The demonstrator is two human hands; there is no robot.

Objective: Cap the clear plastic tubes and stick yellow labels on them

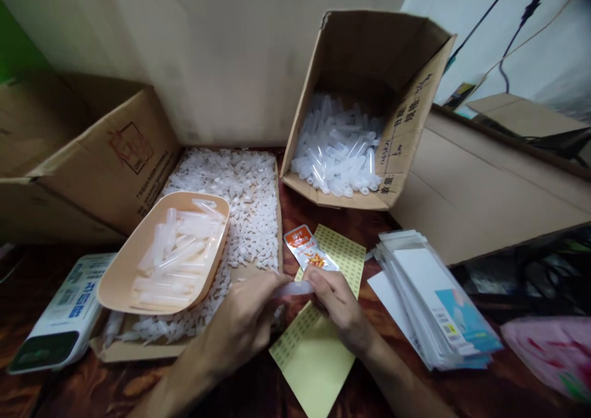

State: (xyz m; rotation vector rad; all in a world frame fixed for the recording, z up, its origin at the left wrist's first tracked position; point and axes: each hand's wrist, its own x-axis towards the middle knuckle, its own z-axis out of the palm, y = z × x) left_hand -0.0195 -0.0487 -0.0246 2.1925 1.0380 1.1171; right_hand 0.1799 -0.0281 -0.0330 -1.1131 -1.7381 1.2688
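Between my two hands a translucent plastic tube lies almost level, gripped at both ends. My left hand closes round its left end, and the fingers of my right hand pinch the other end. Whether a small part sits in either grip is hidden. Beneath my hands lies a yellow sticker sheet with rows of small printed labels. A red and white snack packet rests on the sheet's upper part. To the left, a peach plastic basin holds several similar tubes.
A cardboard tray of small white plastic pieces lies under the basin. A tilted carton of tubes stands behind, another carton at left. Plastic-sleeved cards are stacked at right; a white box lies far left.
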